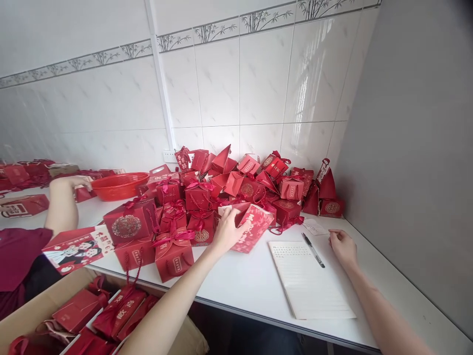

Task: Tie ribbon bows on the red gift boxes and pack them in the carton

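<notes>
My left hand [229,230] reaches across the white table [244,286] and grips a red gift box [254,228] with white lettering, at the front of a big pile of red gift boxes [236,187]. My right hand [343,246] rests on the table beside a lined notebook [310,281], fingers curled, holding nothing I can see. A black pen [313,250] lies across the notebook's upper right corner, just left of that hand.
Another person in a dark red sleeve [16,256] sits at the left, an arm [62,207] stretched toward a red plastic basket [118,186]. A cardboard carton [74,315] with red bags stands below the table edge. Tiled wall behind, grey wall at right.
</notes>
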A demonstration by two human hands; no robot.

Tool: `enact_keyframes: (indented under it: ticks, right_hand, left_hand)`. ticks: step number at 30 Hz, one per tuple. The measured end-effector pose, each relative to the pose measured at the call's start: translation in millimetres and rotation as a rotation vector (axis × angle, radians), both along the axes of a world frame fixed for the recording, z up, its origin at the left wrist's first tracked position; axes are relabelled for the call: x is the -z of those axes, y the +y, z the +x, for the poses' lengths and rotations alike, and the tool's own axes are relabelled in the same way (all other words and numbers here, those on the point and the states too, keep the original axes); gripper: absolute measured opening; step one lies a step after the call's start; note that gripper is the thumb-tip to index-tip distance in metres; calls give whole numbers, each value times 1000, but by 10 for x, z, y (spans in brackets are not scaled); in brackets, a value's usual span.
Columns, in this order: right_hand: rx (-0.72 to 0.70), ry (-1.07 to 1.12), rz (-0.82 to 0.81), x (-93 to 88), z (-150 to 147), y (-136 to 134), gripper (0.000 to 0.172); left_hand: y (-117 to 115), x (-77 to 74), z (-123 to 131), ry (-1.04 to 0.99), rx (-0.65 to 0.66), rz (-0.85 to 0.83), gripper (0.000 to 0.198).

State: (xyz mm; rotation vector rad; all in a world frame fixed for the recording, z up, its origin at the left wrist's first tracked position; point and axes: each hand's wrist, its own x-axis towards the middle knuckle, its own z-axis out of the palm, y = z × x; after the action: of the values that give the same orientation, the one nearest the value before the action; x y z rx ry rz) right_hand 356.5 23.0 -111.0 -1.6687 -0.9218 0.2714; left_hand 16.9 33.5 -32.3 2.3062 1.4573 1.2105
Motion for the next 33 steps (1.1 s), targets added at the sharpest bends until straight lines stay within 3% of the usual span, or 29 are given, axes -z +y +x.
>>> enact_keyframes:
  ticks: [3,5,7,10,13,16,21,24,27,30,33]
  right_hand:
    - [-100,-17,86,-45,-133,-23,32]
    - [-220,-35,146,-70,-285,-37,43]
    - [-346,-51,203,-70,-452,-41,52]
    - [-630,-63,277,-27,-646,-40,52]
    - [-711,-85,305,-36,-739,-42,51]
    - [-645,-105,383,-198,-803,-29,55]
    - [-619,-141,350,-497,-995,28,39]
    - [-565,-162,355,-463,-1069,30,28]
    - [-563,-183,364,-355,-1050,6,25]
    - [-579,-128,357,-302,-1010,-13,25]
    - [-619,-45,344,-308,-1020,-17,24]
  left_hand:
    - [2,132,178,-418,115,-121,22]
    - [36,293,358,-584,184,-166,25]
    - [85,492,545,-636,214,-148,27]
    - [155,772,742,-614,247,-165,27]
    - [190,911,787,-579,282,-201,29]
    - [198,902,753,-540,329,-179,30]
    - [196,864,733,-534,331,-182,32]
    - [179,897,729,-554,328,-220,33]
    - [164,878,721,-575,403,-280,37]
    - [186,734,745,-657,426,-220,40]
    - [232,535,799,-641,288,-72,23]
